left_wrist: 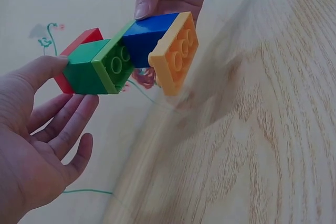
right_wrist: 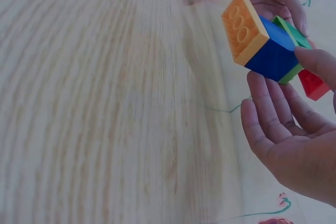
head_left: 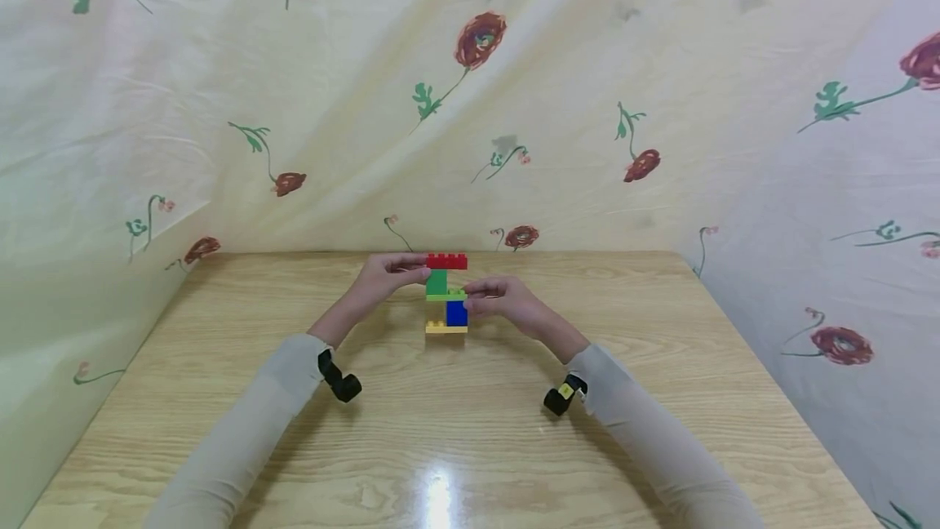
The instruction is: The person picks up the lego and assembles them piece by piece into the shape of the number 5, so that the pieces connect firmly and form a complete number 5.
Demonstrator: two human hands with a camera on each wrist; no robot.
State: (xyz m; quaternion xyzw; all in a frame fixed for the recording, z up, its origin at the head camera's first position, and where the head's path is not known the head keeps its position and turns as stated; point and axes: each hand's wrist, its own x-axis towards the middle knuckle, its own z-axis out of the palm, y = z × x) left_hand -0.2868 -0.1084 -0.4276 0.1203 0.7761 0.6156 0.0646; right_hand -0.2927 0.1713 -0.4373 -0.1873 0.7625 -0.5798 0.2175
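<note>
A zigzag stack of toy building bricks is held up between both hands: a red brick (head_left: 446,262) on top, a green brick (head_left: 436,282) below it at left, a thin lime-green brick (head_left: 438,298), a blue brick (head_left: 457,313) at right, and a thin yellow-orange brick (head_left: 445,330) at the bottom. My left hand (head_left: 387,273) pinches the stack's left side, its thumb on the green brick in the left wrist view. With thumb and fingers my right hand (head_left: 507,302) pinches the right side near the blue and lime-green bricks. The yellow-orange brick's hollow underside (left_wrist: 178,56) shows in both wrist views.
A wood-grain table (head_left: 455,415) lies under the hands. Behind it and at both sides hangs a pale cloth (head_left: 352,104) with printed red flowers. Black wrist cameras (head_left: 345,386) are strapped near both sleeve cuffs.
</note>
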